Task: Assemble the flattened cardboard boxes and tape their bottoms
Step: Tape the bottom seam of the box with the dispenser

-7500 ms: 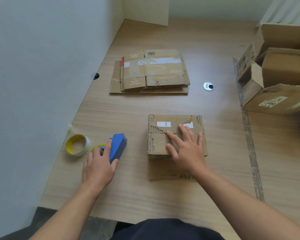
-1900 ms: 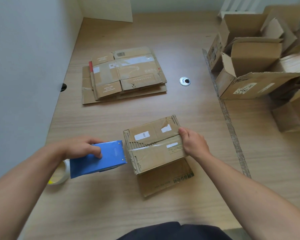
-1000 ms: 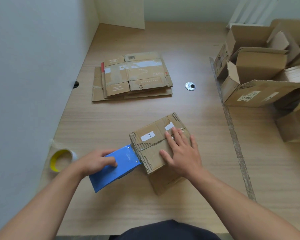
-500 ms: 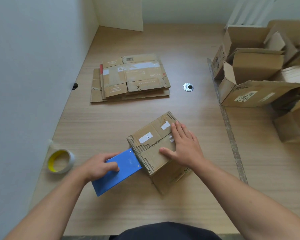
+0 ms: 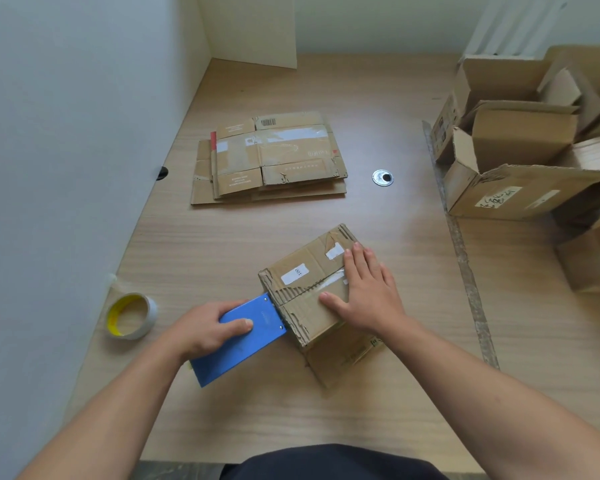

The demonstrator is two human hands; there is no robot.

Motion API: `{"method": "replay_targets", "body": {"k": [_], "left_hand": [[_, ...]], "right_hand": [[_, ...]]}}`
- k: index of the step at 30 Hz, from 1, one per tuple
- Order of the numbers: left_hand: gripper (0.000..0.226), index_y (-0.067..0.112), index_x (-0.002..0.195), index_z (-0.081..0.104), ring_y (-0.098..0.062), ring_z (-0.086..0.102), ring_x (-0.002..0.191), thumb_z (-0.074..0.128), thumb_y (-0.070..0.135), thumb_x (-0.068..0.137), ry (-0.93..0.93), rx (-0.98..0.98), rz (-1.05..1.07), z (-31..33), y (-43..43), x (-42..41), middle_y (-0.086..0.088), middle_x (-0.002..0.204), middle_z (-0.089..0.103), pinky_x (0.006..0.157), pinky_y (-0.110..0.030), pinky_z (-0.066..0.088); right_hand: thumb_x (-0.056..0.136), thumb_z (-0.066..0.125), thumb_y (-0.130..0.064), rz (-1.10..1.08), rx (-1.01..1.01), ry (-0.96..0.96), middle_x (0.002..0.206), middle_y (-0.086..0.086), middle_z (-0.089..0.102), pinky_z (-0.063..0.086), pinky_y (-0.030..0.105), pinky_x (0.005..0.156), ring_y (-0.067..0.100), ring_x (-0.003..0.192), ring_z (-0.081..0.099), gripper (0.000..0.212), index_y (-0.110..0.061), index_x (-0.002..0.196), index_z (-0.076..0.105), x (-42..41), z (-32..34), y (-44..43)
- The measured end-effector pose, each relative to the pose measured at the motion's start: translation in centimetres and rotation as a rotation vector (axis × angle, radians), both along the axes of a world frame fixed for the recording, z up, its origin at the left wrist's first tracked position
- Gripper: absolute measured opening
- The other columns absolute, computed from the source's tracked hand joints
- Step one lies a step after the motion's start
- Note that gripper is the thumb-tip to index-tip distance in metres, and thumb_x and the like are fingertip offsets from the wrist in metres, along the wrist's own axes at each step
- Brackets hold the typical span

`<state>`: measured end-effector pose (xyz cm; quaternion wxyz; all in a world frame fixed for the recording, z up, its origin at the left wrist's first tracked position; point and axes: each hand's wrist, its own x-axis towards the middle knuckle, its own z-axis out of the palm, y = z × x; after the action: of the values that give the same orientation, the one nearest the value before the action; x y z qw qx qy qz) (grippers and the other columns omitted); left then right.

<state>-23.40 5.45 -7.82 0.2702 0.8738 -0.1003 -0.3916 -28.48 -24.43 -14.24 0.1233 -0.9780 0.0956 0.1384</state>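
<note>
A wooden table (image 5: 222,237) seen from above. At 2 o'clock, a cluster of open boxes (image 5: 520,192). At 12 o'clock, a stack (image 5: 274,157) of flattened cartons. In the middle stands the box (image 5: 312,306), closed flaps up, turned askew. The right hand (image 5: 369,296) lies flat on it, fingers straight and slightly spread across the seam. At the box's 8 o'clock edge, a blue dispenser (image 5: 243,344) touches the cardboard; the left hand (image 5: 205,330) grips it, fingers wrapped round, thumb on top. A tape roll (image 5: 131,316) lies at 9 o'clock.
</note>
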Motion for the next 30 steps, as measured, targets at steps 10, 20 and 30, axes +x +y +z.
{"method": "replay_targets", "body": {"k": [10, 20, 30], "left_hand": [[0.016, 0.065, 0.086, 0.059, -0.001, 0.063, 0.085, 0.050, 0.060, 0.073, -0.092, 0.110, 0.024, 0.4, -1.3, -0.6, 0.023, 0.092, 0.068, 0.073, -0.028, 0.049], [0.024, 0.040, 0.095, 0.066, -0.011, 0.062, 0.085, 0.055, 0.056, 0.082, -0.151, 0.354, 0.029, 0.9, -3.7, 0.4, 0.013, 0.091, 0.067, 0.079, -0.032, 0.052], [0.025, 0.036, 0.103, 0.059, -0.024, 0.063, 0.096, 0.048, 0.051, 0.086, -0.334, 0.476, -0.049, -0.8, -5.1, -2.7, 0.005, 0.104, 0.069, 0.076, -0.033, 0.049]], "right_hand": [[0.078, 0.016, -0.088, 0.005, -0.001, 0.001, 0.162, 0.001, -0.028, -0.012, 0.042, 0.119, 0.019, 0.149, -0.027, 0.103, -0.029, 0.156, -0.016, 0.2, -0.2, 0.3], [0.090, 0.014, -0.080, 0.037, -0.025, 0.057, 0.160, 0.010, -0.032, -0.016, 0.048, 0.118, 0.028, 0.147, -0.032, 0.071, -0.055, 0.150, -0.013, 0.0, 0.2, 0.9], [0.091, 0.017, -0.079, 0.021, -0.015, 0.057, 0.161, 0.011, -0.029, -0.015, 0.050, 0.119, 0.031, 0.148, -0.030, 0.071, -0.053, 0.152, -0.010, -0.3, 0.7, 1.1]]}}
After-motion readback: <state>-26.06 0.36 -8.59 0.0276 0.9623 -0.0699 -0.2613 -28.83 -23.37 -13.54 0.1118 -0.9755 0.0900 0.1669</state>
